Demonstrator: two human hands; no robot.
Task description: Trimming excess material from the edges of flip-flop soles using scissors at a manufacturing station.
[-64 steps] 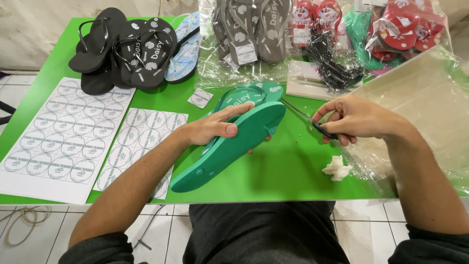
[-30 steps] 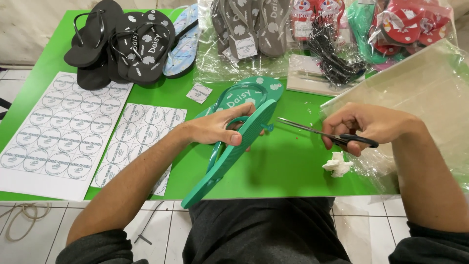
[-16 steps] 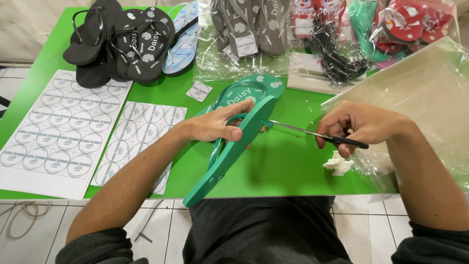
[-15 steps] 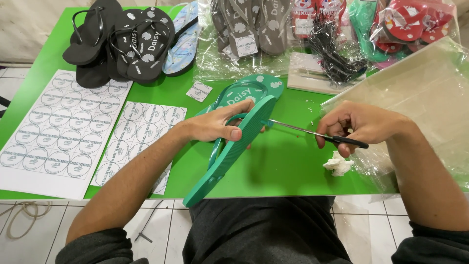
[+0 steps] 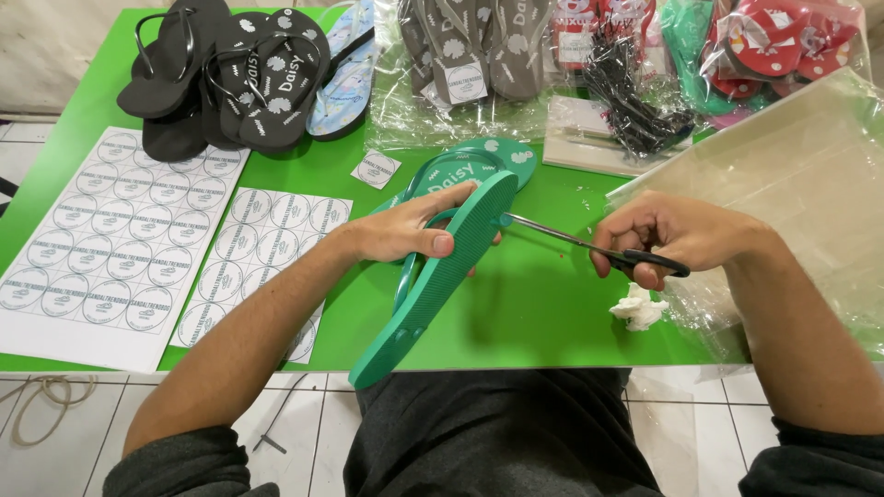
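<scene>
My left hand (image 5: 405, 230) grips a teal flip-flop (image 5: 433, 281) and holds it tilted on its edge, sole toward me, over the green table (image 5: 543, 313). A second teal flip-flop (image 5: 493, 158) lies flat behind it. My right hand (image 5: 672, 235) holds black-handled scissors (image 5: 589, 247); their blade tips touch the plug on the sole of the tilted flip-flop.
Two sheets of round stickers (image 5: 101, 248) lie at the left. Black flip-flops (image 5: 239, 78) and a light blue one are stacked at the back left, bagged flip-flops (image 5: 470, 55) and black ties (image 5: 635, 106) behind. Clear plastic bags (image 5: 792, 184) lie right, a white scrap (image 5: 637, 308) near the front edge.
The teal flip-flop went from lying flat to tilted on its edge in my left hand. The scissors moved left until their tips reached the sole.
</scene>
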